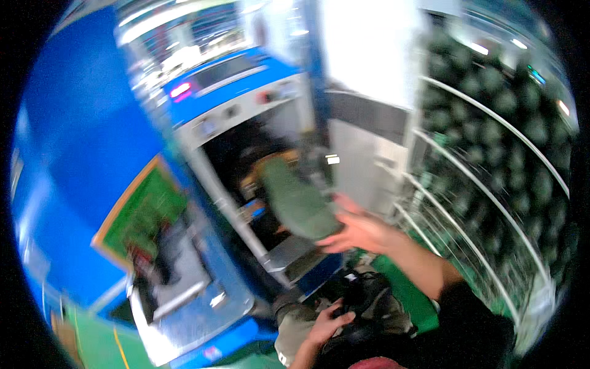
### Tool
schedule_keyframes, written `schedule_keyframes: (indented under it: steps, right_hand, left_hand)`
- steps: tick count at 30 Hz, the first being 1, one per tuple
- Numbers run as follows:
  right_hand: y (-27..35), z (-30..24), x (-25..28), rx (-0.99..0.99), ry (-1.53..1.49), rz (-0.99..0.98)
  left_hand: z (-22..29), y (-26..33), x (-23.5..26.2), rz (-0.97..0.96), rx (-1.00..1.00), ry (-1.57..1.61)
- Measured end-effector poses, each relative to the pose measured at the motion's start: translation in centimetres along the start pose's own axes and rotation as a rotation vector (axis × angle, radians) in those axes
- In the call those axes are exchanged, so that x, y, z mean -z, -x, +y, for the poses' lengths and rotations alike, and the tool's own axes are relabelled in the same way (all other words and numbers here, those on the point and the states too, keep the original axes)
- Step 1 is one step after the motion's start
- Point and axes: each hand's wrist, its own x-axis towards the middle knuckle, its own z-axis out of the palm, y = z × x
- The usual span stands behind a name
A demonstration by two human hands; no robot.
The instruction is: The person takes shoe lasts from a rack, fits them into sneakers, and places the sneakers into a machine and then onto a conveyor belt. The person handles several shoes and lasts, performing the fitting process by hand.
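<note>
My right hand (pixel 362 229) is closed on the near end of a green shoe sole (pixel 298 200), thumb and fingers at its edge. The sole is long and rounded, and its far end reaches into the dark opening of a blue-and-grey machine (pixel 241 115). Something brownish, blurred, lies around that far end. Low over my lap is my left hand (pixel 329 323), its thumb and fingers apart and nothing visible between them. Close by it, a dark shape (pixel 362 292) on my lap is too blurred to name.
At right stands a white-railed rack (pixel 479 163) with many dark green rounded things. To the left, a blue bench (pixel 215 313) carries a grey tray (pixel 184 264) beside a green board with a brown rim (pixel 144 209). A tall blue panel (pixel 80 123) rises behind.
</note>
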Motion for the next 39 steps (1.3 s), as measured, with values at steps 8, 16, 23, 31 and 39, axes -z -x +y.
schedule_keyframes:
  steps: [8,16,23,31,39]
  right_hand:
    - [-8.6,-0.7,-5.8,0.073,-0.184,0.174]
    - [7.3,4.9,4.7,0.305,0.517,0.144]
    - [32.6,3.6,6.1,-0.244,0.948,0.805]
    - [49.1,6.7,9.1,-0.056,0.821,1.959]
    - [70.4,7.1,30.3,-0.089,0.544,1.942]
  left_hand:
    - [-2.6,0.2,-0.2,-0.062,0.003,0.149]
    - [-1.9,-0.3,-0.2,-0.073,-0.3,-0.056]
    - [-2.4,-2.1,2.8,-0.322,-0.314,-0.091]
    - [2.6,-5.8,3.0,-0.798,-0.578,-0.364]
    - [3.6,-7.3,2.7,-0.808,-0.033,-0.555]
